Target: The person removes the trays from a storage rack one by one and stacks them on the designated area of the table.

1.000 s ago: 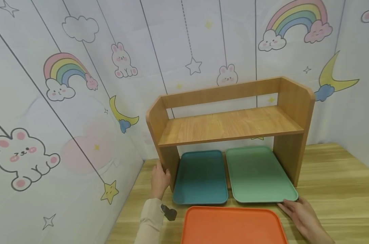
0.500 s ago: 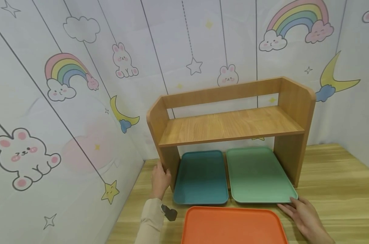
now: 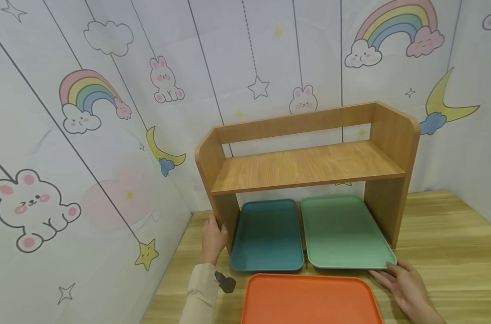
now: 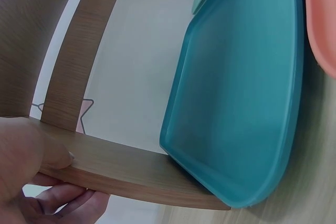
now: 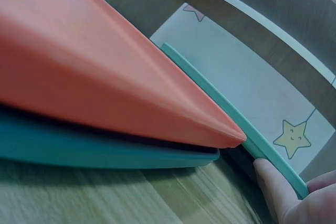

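A wooden desktop shelf stands against the wall. My left hand grips its left side panel, thumb on the inner face and fingers curled round the outside. In the lower space lie a teal tray on the left and a light green tray on the right, side by side. At the front right corner of the light green tray, my right hand pinches the rim, with one digit on top and fingers beneath. The right wrist view shows this tray edge-on in the hand.
In front of the shelf an orange tray lies flat; the right wrist view shows another teal tray under it. The wood-grain table stretches to the right. A patterned wall covering closes off the left and back.
My right hand has shifted slightly at the light green tray's corner, a digit coming over its rim. The left hand, shelf and trays have hardly moved.
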`<state>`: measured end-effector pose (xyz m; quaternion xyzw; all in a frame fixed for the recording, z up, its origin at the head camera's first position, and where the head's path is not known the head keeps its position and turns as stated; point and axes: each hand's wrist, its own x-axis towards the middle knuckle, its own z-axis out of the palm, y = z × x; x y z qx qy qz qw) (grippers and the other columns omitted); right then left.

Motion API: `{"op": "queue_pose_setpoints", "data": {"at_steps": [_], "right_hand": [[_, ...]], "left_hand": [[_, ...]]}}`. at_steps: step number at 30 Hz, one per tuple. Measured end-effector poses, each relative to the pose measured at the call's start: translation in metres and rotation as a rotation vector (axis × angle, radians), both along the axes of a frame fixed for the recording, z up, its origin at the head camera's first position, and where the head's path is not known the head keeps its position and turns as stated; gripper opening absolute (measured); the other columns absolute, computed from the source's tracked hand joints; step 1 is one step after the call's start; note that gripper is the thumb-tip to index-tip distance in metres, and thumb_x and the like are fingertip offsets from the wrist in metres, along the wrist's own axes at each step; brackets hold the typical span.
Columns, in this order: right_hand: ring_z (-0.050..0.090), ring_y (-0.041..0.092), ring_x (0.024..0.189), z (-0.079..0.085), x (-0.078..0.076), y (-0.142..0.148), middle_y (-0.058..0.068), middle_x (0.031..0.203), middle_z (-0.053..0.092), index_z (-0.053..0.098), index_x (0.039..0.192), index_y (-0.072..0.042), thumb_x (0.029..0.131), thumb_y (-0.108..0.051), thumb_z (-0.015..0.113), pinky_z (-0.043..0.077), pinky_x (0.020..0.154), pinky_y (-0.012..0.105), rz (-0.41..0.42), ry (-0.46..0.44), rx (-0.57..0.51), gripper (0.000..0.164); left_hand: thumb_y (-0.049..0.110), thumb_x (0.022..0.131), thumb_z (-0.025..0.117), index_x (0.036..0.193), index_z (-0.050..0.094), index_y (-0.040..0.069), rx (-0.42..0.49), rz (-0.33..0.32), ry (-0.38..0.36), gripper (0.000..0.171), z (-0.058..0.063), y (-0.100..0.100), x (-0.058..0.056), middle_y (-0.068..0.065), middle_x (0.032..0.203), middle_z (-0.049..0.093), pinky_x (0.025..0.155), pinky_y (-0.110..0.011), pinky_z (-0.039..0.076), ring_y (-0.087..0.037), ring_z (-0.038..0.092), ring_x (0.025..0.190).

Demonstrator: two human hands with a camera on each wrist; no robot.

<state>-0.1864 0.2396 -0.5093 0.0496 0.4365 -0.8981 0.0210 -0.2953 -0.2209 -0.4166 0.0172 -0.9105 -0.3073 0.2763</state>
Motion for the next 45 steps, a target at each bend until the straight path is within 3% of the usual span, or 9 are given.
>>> {"op": "queue_pose_setpoints", "data": {"at_steps": [5,7,13,20,28,31,35,38,45], "right_hand": [[0.063,0.014,0.092,0.004,0.001,-0.001,0.013,0.121,0.037,0.039,0.107,-0.003,0.099,0.001,0.037,0.050,0.094,0.040,-0.022,-0.050,0.075,0.009],[0.063,0.013,0.092,0.005,0.002,-0.001,0.015,0.123,0.029,0.036,0.108,-0.003,0.099,0.000,0.036,0.049,0.094,0.039,-0.030,-0.062,0.091,0.009],[0.064,0.015,0.092,0.007,0.004,-0.002,0.001,0.104,0.049,0.034,0.113,-0.003,0.098,0.001,0.040,0.051,0.092,0.039,-0.047,-0.035,0.072,0.017],[0.064,0.011,0.092,0.011,0.004,-0.003,0.007,0.118,0.038,0.026,0.122,-0.011,0.100,-0.004,0.041,0.049,0.095,0.037,-0.052,-0.069,0.069,0.028],[0.065,0.013,0.093,0.009,0.008,-0.003,-0.009,0.098,0.056,0.030,0.122,-0.013,0.098,-0.005,0.045,0.050,0.093,0.037,-0.030,-0.049,0.069,0.029],[0.066,0.014,0.092,0.008,0.009,-0.003,-0.009,0.097,0.059,0.034,0.120,-0.014,0.098,-0.006,0.047,0.051,0.092,0.037,-0.034,-0.030,0.042,0.027],[0.067,0.018,0.091,0.010,0.012,-0.004,-0.003,0.097,0.064,0.051,0.109,-0.014,0.098,-0.002,0.046,0.053,0.087,0.038,-0.034,0.053,-0.035,0.017],[0.068,0.019,0.091,0.010,0.014,-0.004,0.000,0.097,0.066,0.060,0.100,-0.017,0.097,0.000,0.046,0.054,0.084,0.038,-0.027,0.104,-0.073,0.022],[0.068,0.021,0.092,0.014,0.017,-0.004,0.003,0.099,0.067,0.061,0.102,-0.016,0.098,0.002,0.044,0.054,0.084,0.039,-0.021,0.152,-0.112,0.025]], "left_hand": [[0.005,0.085,0.059,0.110,0.051,-0.004,0.004,0.000,-0.001,0.028,0.000,0.000,0.001,-0.027,0.098,0.059,0.082,-0.055,0.047,-0.043,0.059,0.093],[0.005,0.085,0.059,0.111,0.051,-0.005,0.006,-0.001,-0.002,0.029,0.000,0.001,0.000,-0.027,0.098,0.059,0.082,-0.055,0.047,-0.043,0.059,0.093],[0.006,0.086,0.058,0.114,0.050,-0.004,0.008,0.006,-0.023,0.031,0.000,0.000,-0.001,-0.026,0.101,0.059,0.083,-0.054,0.047,-0.042,0.059,0.095],[0.006,0.085,0.058,0.111,0.050,-0.004,0.005,-0.001,-0.018,0.028,0.001,0.000,-0.001,-0.026,0.099,0.059,0.081,-0.054,0.047,-0.042,0.059,0.093],[0.007,0.085,0.059,0.109,0.051,-0.005,-0.002,0.000,-0.008,0.028,0.000,-0.001,0.000,-0.026,0.098,0.059,0.081,-0.054,0.047,-0.043,0.060,0.091],[0.007,0.085,0.059,0.109,0.051,-0.004,-0.001,-0.002,-0.005,0.028,0.000,-0.001,0.000,-0.026,0.098,0.059,0.081,-0.054,0.047,-0.043,0.060,0.092],[0.007,0.085,0.059,0.108,0.051,-0.004,0.002,-0.001,-0.002,0.027,-0.001,-0.001,0.000,-0.026,0.097,0.059,0.080,-0.054,0.047,-0.042,0.060,0.091],[0.006,0.085,0.059,0.108,0.051,-0.004,0.002,-0.001,-0.003,0.027,-0.002,-0.001,-0.001,-0.026,0.097,0.059,0.080,-0.054,0.047,-0.042,0.060,0.091],[0.007,0.085,0.059,0.109,0.051,-0.005,0.006,-0.005,-0.005,0.027,-0.002,-0.001,-0.001,-0.026,0.098,0.059,0.081,-0.054,0.048,-0.042,0.060,0.093]]}}
